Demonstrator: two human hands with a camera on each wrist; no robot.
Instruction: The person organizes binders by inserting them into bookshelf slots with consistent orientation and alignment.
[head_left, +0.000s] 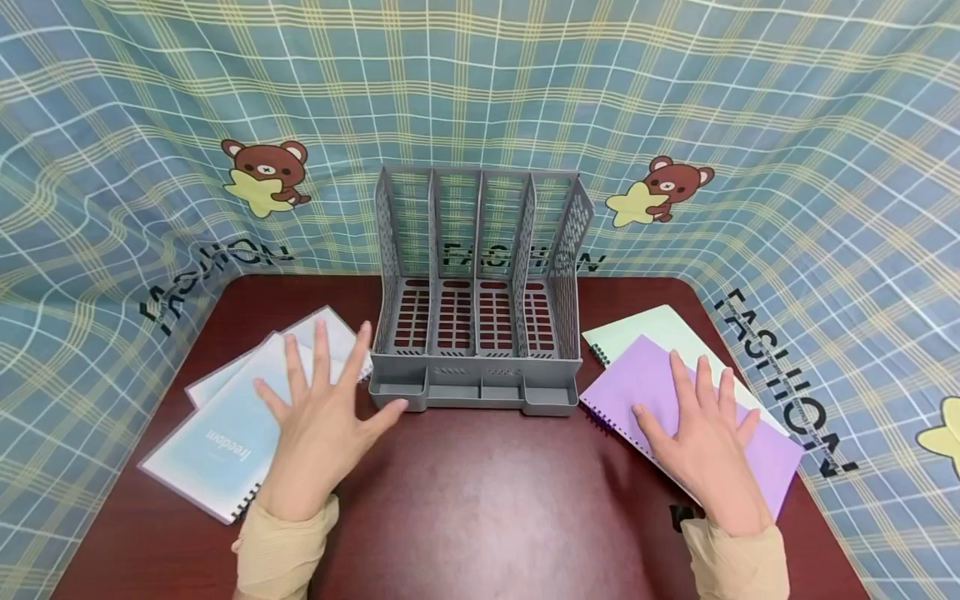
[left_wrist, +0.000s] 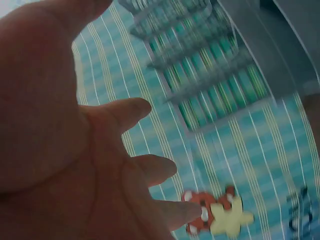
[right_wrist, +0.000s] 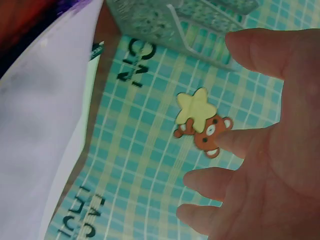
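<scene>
My left hand (head_left: 318,425), fingers spread wide, hovers over a blue-and-white spiral notebook (head_left: 217,442) printed "freedom". More pale notebooks (head_left: 336,321) lie fanned beneath that one, partly covered. On the other side my right hand (head_left: 708,442) is spread above a purple spiral notebook (head_left: 630,383), which overlaps a pale green notebook (head_left: 652,321). Neither hand holds anything; both palms look bare in the wrist views. Between the hands stands a grey desktop file rack (head_left: 476,383) with upright dividers and small front trays.
A dark red-brown table (head_left: 480,500) carries everything. Plaid cloth (head_left: 480,83) with bears and lettering hangs behind and at both sides, close to the table's edges. A small black object (head_left: 681,515) lies by the right wrist.
</scene>
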